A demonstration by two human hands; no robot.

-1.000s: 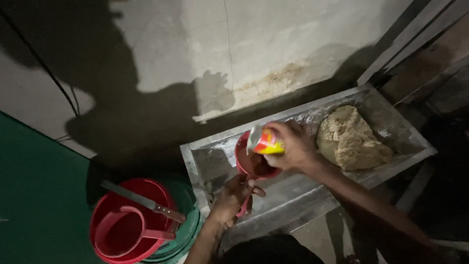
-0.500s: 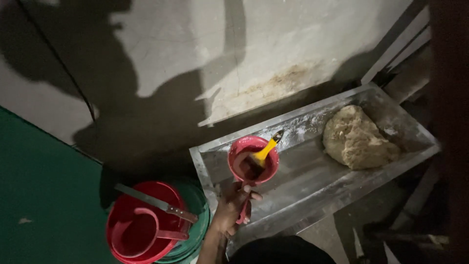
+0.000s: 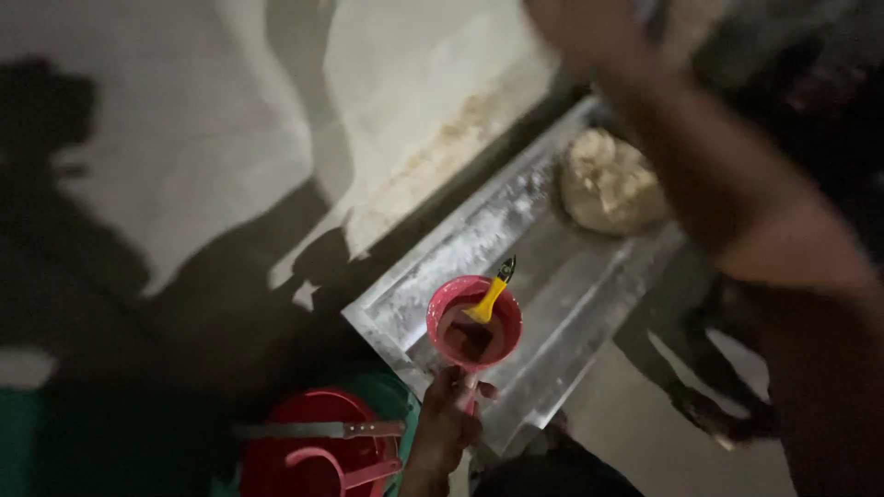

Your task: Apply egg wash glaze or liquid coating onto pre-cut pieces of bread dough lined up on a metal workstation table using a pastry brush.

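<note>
My left hand (image 3: 448, 421) grips the handle of a pink mug-shaped scoop (image 3: 474, 322) held over the near end of a long metal tray (image 3: 433, 294). A yellow-handled tool (image 3: 490, 293) stands inside the scoop, in a dark liquid. My right arm sweeps up across the right of the view, blurred; my right hand (image 3: 580, 23) is at the top edge, and what it holds is not visible. A pale lump of dough (image 3: 610, 184) lies at the tray's far end.
A red bucket (image 3: 308, 451) with a pink cup inside sits at the lower left, on a green basin (image 3: 391, 396). A knife (image 3: 318, 430) lies across the bucket's rim. Grey concrete floor with dark shadows fills the upper left.
My right hand let go of the yellow-handled tool, left it in the scoop, then swung up toward the top of the view. The camera shifted; the tray now runs more steeply.
</note>
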